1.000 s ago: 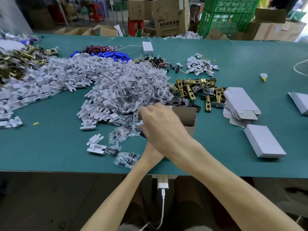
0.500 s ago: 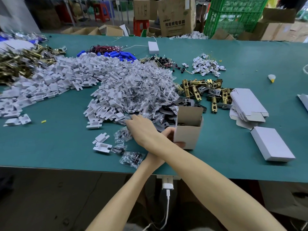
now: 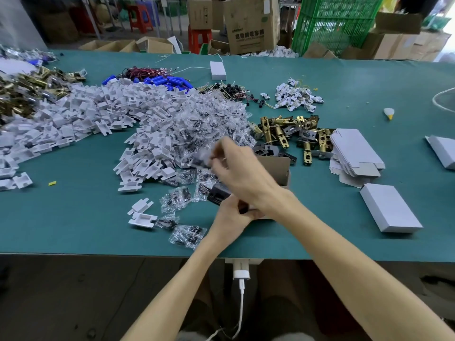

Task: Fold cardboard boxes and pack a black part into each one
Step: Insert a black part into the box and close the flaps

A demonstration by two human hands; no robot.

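Though blurred, crinkly clear packet (image 3: 202,157)

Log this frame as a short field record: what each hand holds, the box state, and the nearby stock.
left hand: grips a black part beside the open box
right hand: crossed over the left, pinching a small clear bag, blurred
open box: upright, top flaps open, contents hidden
closed box: lying flat, to the right
flat blanks: stacked behind the closed box
table: green mat
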